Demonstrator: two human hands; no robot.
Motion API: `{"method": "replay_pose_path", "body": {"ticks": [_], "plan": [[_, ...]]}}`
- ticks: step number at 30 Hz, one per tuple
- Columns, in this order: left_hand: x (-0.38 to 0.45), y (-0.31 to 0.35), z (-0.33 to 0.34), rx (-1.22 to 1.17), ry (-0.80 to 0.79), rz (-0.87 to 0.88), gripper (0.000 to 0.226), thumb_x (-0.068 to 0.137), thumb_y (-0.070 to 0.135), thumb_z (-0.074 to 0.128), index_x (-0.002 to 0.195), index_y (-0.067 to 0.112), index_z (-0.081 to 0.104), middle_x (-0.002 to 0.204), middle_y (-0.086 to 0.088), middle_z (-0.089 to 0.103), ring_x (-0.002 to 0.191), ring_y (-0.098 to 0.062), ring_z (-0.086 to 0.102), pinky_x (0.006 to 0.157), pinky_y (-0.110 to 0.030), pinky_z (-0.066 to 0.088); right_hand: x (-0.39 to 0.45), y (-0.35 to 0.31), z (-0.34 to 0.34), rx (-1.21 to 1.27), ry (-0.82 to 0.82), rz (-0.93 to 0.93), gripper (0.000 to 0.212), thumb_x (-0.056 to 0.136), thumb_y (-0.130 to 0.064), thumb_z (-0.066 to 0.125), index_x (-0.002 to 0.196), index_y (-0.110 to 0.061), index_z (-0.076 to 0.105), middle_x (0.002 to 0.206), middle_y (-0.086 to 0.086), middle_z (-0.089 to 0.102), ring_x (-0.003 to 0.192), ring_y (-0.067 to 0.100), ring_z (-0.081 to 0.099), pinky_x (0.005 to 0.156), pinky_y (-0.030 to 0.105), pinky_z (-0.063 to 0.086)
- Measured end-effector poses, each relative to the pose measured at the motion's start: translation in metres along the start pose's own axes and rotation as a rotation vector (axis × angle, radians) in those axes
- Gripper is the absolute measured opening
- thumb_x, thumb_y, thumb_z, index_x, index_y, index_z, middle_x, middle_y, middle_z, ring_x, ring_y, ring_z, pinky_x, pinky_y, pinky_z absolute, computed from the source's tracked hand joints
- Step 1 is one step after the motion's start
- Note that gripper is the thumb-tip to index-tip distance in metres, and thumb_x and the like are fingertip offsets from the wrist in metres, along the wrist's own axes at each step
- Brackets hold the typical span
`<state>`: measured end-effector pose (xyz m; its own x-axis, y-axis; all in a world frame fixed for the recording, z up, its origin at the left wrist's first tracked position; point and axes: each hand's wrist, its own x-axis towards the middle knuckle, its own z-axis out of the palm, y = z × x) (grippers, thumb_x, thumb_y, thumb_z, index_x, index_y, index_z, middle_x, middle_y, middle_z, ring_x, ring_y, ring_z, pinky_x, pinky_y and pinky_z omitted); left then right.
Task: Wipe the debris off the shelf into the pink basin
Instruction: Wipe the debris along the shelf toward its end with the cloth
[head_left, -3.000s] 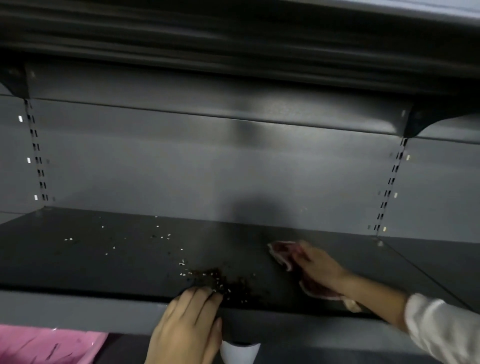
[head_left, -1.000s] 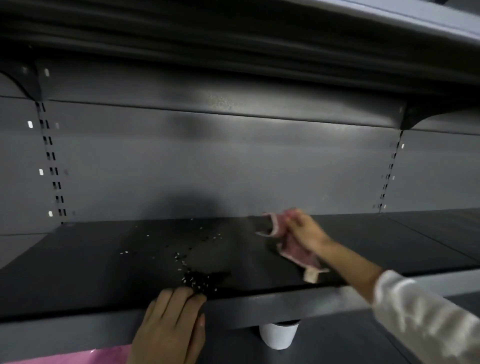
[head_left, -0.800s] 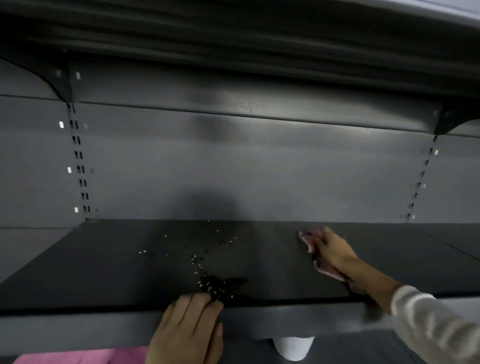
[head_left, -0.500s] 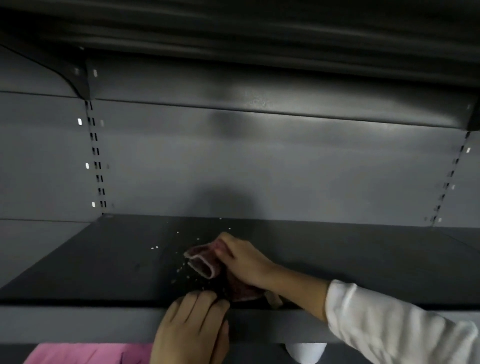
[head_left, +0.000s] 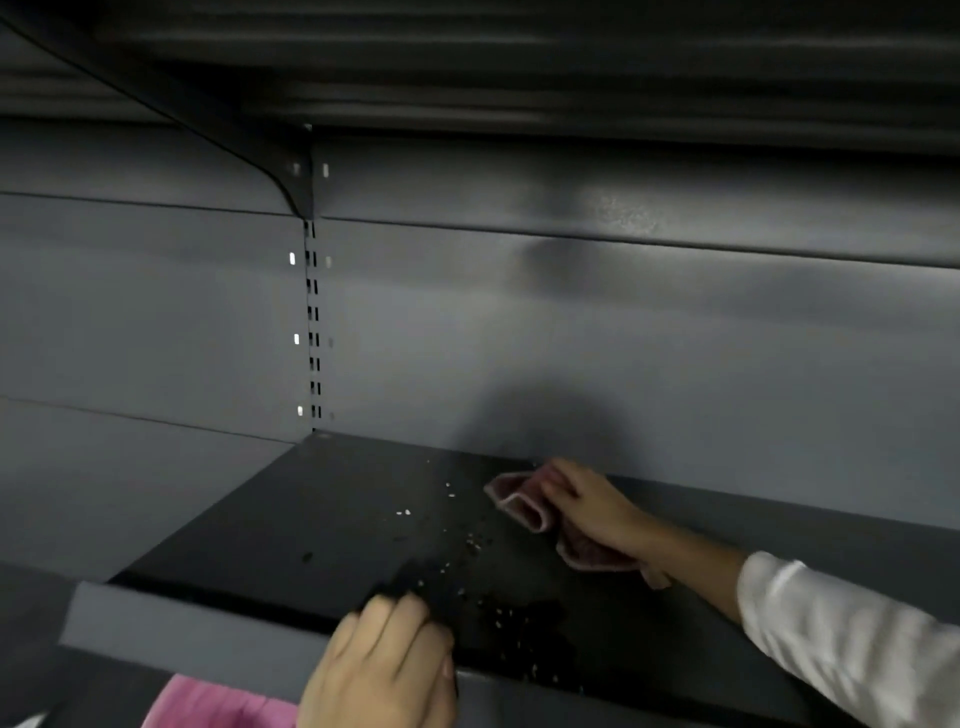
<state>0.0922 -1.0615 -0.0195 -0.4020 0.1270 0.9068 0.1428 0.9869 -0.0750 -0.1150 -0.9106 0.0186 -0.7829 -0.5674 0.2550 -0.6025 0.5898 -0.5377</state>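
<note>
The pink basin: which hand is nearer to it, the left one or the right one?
Left. The left hand grips the shelf's front edge, just above the pink basin. The right hand presses the cloth far back on the shelf.

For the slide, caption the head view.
Right hand presses a pink cloth onto the dark shelf beside scattered debris; left hand grips its front edge.

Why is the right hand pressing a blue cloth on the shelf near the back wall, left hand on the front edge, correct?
Not quite: the cloth is pink, not blue, as the head view shows. The right hand does press it on the shelf near the back wall, and the left hand is on the front edge.
</note>
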Motion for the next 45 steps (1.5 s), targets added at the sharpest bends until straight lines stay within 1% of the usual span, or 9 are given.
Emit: {"method": "replay_pose_path", "body": {"ticks": [7,11,16,21,25,30,34,39,45], "plan": [[0.001,-0.001,-0.002,-0.034,0.009,0.034,0.009,0.076,0.016,0.042,0.07,0.023,0.045,0.062,-0.005,0.067,0.073,-0.015,0.042,0.056,-0.023,0.029,0.036,-0.006,-0.027,0.063,0.174,0.044,0.028,0.095,-0.014,0.042,0.117,-0.002,0.053,0.123,0.018,0.059,0.116,0.03,0.053,0.097,0.03,0.038],[0.0,-0.002,-0.003,-0.031,-0.016,0.049,0.008,0.074,0.019,0.044,0.074,0.024,0.038,0.061,-0.005,0.066,0.073,-0.014,0.041,0.057,-0.022,0.029,0.036,-0.01,-0.001,-0.026,0.055,-0.008,0.026,0.094,-0.016,0.045,0.114,-0.004,0.055,0.12,0.018,0.062,0.113,0.03,0.056,0.095,0.034,0.04],[0.003,0.0,-0.006,-0.002,-0.02,0.051,0.064,0.096,0.023,0.022,0.047,0.012,0.061,0.058,-0.006,0.065,0.071,-0.015,0.038,0.058,-0.022,0.026,0.014,-0.015,-0.001,0.134,-0.155,-0.137,0.015,0.091,-0.018,0.05,0.102,-0.015,0.06,0.098,-0.003,0.064,0.087,0.002,0.059,0.072,0.002,0.042],[0.0,-0.001,-0.002,0.014,-0.001,0.052,0.065,0.095,0.021,0.023,0.044,0.009,0.061,0.056,-0.006,0.063,0.069,-0.017,0.037,0.058,-0.023,0.026,0.023,-0.004,-0.014,0.068,0.087,0.021,0.027,0.094,-0.015,0.043,0.116,-0.001,0.053,0.121,0.018,0.06,0.113,0.029,0.055,0.094,0.032,0.04],[0.001,0.001,-0.004,0.027,0.016,0.038,0.042,0.081,0.015,0.04,0.044,0.007,0.06,0.056,-0.005,0.063,0.068,-0.017,0.036,0.057,-0.023,0.027,0.004,-0.011,-0.001,-0.006,-0.025,-0.062,0.023,0.093,-0.019,0.047,0.11,-0.007,0.056,0.112,0.013,0.065,0.106,0.025,0.059,0.084,0.027,0.041],[-0.001,0.0,-0.006,-0.044,0.026,0.031,0.008,0.071,0.014,0.044,0.075,0.019,0.047,0.059,-0.008,0.062,0.067,-0.018,0.035,0.057,-0.025,0.028,-0.034,-0.02,-0.009,0.162,-0.072,-0.19,0.011,0.092,-0.015,0.049,0.095,-0.019,0.059,0.09,-0.011,0.061,0.08,-0.01,0.056,0.075,0.005,0.041],[-0.007,-0.009,-0.009,-0.131,-0.018,0.042,0.023,0.073,0.016,0.047,0.063,0.01,0.066,0.077,-0.004,0.056,0.069,-0.018,0.036,0.059,-0.026,0.034,-0.055,0.013,-0.068,0.069,0.255,0.02,0.021,0.092,-0.006,0.044,0.104,0.003,0.059,0.102,0.017,0.063,0.096,0.018,0.055,0.089,0.028,0.04],[-0.006,-0.02,-0.009,-0.105,-0.04,0.134,0.028,0.073,0.019,0.048,0.052,0.009,0.065,0.056,-0.008,0.06,0.068,-0.02,0.034,0.056,-0.027,0.033,-0.104,0.055,-0.072,-0.23,0.123,0.42,0.035,0.094,-0.017,0.043,0.126,-0.001,0.046,0.134,0.021,0.051,0.122,0.03,0.05,0.101,0.035,0.036],[-0.006,-0.034,-0.01,-0.192,-0.056,0.222,0.028,0.073,0.023,0.048,0.054,0.012,0.065,0.064,-0.005,0.065,0.072,-0.02,0.037,0.049,-0.023,0.044,-0.101,-0.045,-0.006,-0.135,0.097,0.138,0.012,0.092,-0.018,0.048,0.097,-0.016,0.059,0.095,0.0,0.066,0.087,0.008,0.058,0.069,0.016,0.035]]}}
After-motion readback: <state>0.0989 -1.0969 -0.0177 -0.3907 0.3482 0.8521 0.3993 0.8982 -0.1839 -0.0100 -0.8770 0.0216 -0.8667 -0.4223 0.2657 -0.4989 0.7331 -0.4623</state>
